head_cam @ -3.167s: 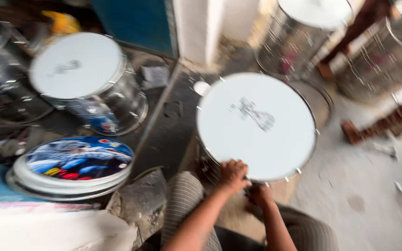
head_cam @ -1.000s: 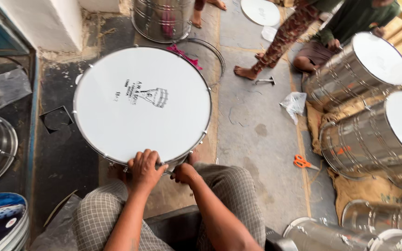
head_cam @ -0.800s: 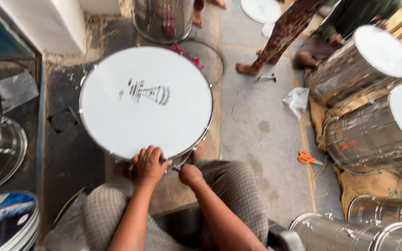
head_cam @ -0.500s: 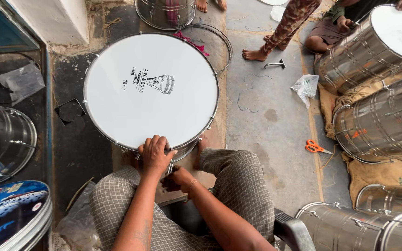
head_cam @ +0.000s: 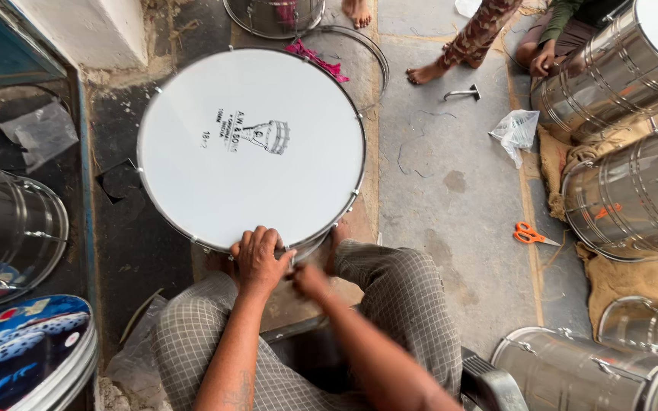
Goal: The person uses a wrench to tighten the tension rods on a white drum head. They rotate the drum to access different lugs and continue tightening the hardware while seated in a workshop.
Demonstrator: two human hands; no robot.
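A large drum (head_cam: 253, 144) with a white head and a metal rim stands upright on the floor in front of me, between my knees. My left hand (head_cam: 259, 259) lies on the near edge of the rim, fingers curled over it. Just to its right, my right hand (head_cam: 310, 280) sits at the drum's near side below the rim; it is blurred, and I cannot tell whether it holds anything.
Shiny steel drum shells (head_cam: 634, 190) lie at the right on sacking. Orange scissors (head_cam: 531, 234), a plastic bag (head_cam: 515, 131) and a metal tool (head_cam: 462, 93) lie on the floor. Another person's bare feet (head_cam: 424, 72) are at the top. More drums (head_cam: 9, 228) stand at the left.
My view has swung from the left side of the floor to straight above the drum. My hands have stayed at the near rim, the right one shifting slightly lower.
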